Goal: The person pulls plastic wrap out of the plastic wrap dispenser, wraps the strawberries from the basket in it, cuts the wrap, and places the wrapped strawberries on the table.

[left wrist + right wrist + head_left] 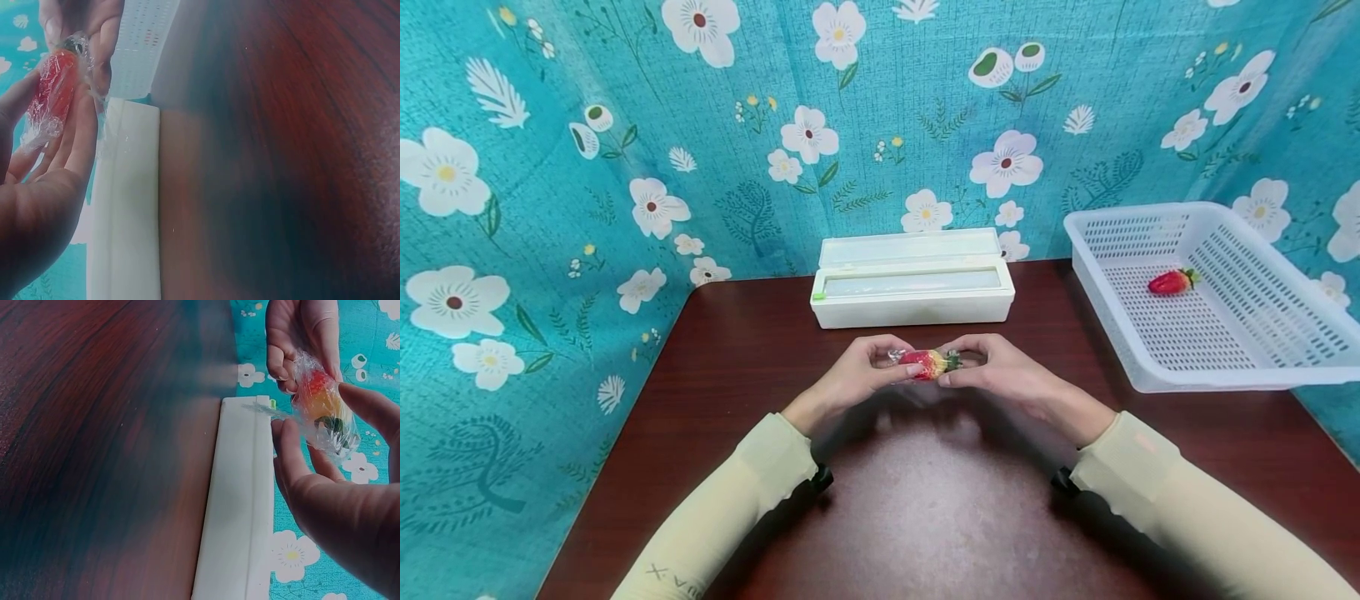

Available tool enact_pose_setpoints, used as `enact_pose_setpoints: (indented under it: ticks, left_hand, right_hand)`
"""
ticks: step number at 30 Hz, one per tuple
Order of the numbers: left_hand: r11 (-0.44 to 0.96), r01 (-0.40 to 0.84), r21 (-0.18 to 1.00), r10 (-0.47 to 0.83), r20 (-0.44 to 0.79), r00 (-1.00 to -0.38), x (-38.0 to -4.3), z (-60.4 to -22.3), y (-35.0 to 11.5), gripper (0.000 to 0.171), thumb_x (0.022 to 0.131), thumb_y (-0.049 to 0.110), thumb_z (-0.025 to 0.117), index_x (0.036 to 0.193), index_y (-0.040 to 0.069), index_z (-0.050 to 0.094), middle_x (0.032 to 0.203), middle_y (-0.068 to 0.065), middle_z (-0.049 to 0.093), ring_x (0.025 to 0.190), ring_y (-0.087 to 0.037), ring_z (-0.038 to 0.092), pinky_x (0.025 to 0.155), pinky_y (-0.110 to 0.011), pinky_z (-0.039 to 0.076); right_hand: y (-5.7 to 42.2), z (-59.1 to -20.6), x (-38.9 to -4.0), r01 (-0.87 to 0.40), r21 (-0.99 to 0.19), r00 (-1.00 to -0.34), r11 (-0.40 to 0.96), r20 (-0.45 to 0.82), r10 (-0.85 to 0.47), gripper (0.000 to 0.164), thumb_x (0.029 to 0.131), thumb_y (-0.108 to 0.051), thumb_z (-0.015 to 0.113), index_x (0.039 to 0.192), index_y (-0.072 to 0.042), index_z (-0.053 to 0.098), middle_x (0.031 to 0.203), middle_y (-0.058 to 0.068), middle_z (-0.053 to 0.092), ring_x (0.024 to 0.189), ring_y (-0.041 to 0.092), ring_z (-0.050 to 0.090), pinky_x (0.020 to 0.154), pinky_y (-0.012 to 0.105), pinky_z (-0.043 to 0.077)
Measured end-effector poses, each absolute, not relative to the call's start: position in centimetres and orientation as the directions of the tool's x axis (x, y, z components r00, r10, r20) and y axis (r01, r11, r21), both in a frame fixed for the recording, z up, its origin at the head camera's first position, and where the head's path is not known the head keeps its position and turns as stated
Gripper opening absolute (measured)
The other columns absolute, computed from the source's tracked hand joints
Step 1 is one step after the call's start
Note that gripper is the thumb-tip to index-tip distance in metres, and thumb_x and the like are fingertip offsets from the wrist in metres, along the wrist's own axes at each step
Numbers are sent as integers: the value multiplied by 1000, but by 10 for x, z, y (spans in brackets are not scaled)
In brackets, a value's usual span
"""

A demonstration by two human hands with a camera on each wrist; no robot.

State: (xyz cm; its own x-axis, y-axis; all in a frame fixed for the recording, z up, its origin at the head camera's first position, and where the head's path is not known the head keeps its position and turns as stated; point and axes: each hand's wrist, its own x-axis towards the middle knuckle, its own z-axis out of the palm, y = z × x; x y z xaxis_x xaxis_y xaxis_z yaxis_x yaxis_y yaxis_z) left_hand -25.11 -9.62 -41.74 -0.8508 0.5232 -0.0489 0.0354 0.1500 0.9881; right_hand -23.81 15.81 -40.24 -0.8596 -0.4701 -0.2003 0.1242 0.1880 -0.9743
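Strawberry (927, 363): in front of white box (913, 311) — mid-wrapping, I judge
Left hand (855, 371): half-closed, pinching red end
Right hand (1009, 373): half-closed, pinching leafy end
Film (326, 440): I'd smooth loose edges next

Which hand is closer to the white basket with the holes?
Right. The right hand holds the leafy end of the wrapped strawberry, on the side toward the basket; the left hand holds the other end, farther away.

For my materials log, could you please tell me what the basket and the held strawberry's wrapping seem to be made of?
Basket: probably moulded plastic, satin white, judging by its regular slots. Wrapping: likely thin plastic film, clear and glossy, with crinkles and highlights.
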Motion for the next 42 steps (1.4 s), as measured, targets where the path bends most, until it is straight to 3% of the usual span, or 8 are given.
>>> enact_pose_setpoints:
  ticks: [9,13,16,20,23,27,35,42]
  left_hand:
    - [111,10,994,527,-50,-849,-251,-418,-96,30,94,0,73,124,-3,66,113,-16,70,105,-55,63,95,-61,49]
    - [112,3,994,525,-57,-849,-251,-418,-97,31,94,1,73,124,-2,66,113,-16,71,105,-55,63,96,-62,48]
    - [109,-1,994,524,-58,-850,-251,-417,-97,30,94,3,74,122,-1,67,112,-15,71,105,-54,63,96,-62,48]
    - [96,4,995,524,-47,-851,-251,-416,-96,28,93,6,76,120,0,68,110,-15,72,105,-55,62,96,-63,48]
    - [94,9,996,528,-42,-848,-251,-417,-95,28,93,6,76,119,0,68,109,-15,72,101,-52,65,96,-64,47]
    - [126,22,992,529,-48,-847,-250,-418,-94,29,93,7,76,120,0,68,108,-15,72,96,-44,70,94,-62,49]
    - [160,34,987,516,-54,-855,-250,-417,-95,30,93,7,76,121,0,68,111,-14,72,101,-51,66,94,-60,51]
    - [166,35,986,517,-56,-854,-250,-417,-97,30,93,9,77,121,2,69,115,-13,70,103,-52,64,95,-60,50]
  right_hand:
    - [161,-403,-238,127,-972,-870,200,-206,-448,52,88,-11,80,132,8,60,114,17,72,98,22,69,86,26,55]
    - [163,-404,-238,106,-976,-867,189,-184,-464,52,89,-10,78,134,6,58,119,18,70,105,26,68,89,28,55]
    - [165,-406,-238,15,-979,-853,205,-119,-509,56,89,-2,74,140,2,53,126,18,65,111,31,65,90,31,55]
    - [164,-414,-238,-245,-924,-830,293,44,-556,64,86,6,75,144,-5,51,127,15,59,106,34,63,87,40,55]
    - [160,-418,-238,-399,-832,-833,385,154,-532,60,83,4,81,138,-6,59,120,12,57,94,28,63,82,40,55]
    - [157,-419,-236,-470,-756,-842,455,230,-488,48,81,6,80,126,-5,67,111,8,59,85,20,60,74,35,54]
    - [158,-422,-238,-495,-745,-844,447,288,-453,30,82,12,75,107,-5,71,106,4,63,91,18,65,80,39,58]
    - [163,-425,-239,-358,-889,-859,286,194,-473,35,86,14,69,117,-1,68,116,10,63,103,23,68,90,31,56]
